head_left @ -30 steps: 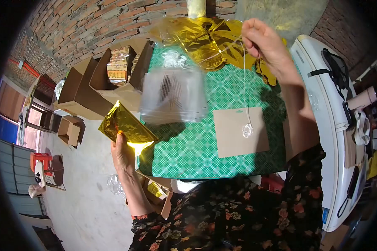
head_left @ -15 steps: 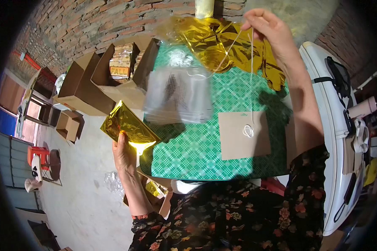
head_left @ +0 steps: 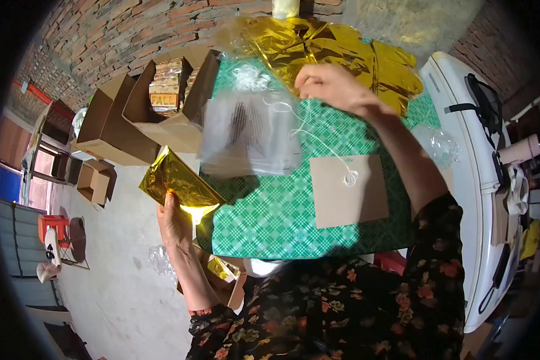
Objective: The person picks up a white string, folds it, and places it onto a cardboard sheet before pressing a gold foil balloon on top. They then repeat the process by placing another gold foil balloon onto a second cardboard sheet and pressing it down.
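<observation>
Far carton [head_left: 169, 135] held stacked packs [head_left: 165, 84]; near carton [head_left: 239, 290] held gold foil [head_left: 221, 268]. Left hand [head_left: 173, 223] clamped on gold packet [head_left: 180, 180]; right hand [head_left: 329, 88] above table [head_left: 264, 231], grip unclear.

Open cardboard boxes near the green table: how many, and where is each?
4: a box of FALL packs, left of the table; another box farther left; a small box on the floor; and a part-hidden box at the near edge. More may be hidden.
</observation>
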Action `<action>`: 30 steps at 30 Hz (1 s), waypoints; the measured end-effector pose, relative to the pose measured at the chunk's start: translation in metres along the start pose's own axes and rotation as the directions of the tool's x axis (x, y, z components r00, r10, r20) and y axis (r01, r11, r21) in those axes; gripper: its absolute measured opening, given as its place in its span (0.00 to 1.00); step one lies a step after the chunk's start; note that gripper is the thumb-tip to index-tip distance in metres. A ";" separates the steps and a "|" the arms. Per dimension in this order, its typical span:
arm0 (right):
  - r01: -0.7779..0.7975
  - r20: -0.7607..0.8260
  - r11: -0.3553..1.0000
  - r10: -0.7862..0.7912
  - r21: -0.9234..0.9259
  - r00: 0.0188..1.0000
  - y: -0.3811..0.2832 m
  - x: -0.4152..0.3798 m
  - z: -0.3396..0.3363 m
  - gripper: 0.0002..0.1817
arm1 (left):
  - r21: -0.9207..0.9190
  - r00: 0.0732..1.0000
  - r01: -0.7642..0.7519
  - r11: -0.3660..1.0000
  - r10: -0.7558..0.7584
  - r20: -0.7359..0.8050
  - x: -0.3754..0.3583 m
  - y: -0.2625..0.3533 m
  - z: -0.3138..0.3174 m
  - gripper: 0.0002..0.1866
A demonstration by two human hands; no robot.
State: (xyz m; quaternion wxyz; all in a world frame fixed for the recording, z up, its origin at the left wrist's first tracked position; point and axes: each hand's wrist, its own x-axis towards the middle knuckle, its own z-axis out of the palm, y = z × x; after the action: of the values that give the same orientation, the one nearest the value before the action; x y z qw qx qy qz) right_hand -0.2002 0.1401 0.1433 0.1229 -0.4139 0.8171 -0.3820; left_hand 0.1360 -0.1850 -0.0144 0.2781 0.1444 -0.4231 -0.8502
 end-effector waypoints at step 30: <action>-0.180 -0.193 0.888 0.282 0.423 0.940 0.002 -0.245 -0.007 0.06 | 0.012 0.984 0.147 0.989 -0.147 0.099 -0.008 -0.011 0.043 0.23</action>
State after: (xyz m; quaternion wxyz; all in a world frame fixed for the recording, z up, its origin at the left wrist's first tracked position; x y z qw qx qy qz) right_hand -0.0518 0.3333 0.1183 0.1459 -0.2277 0.7746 -0.5718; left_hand 0.1179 -0.1474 0.0027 0.1929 0.1333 -0.4264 -0.8736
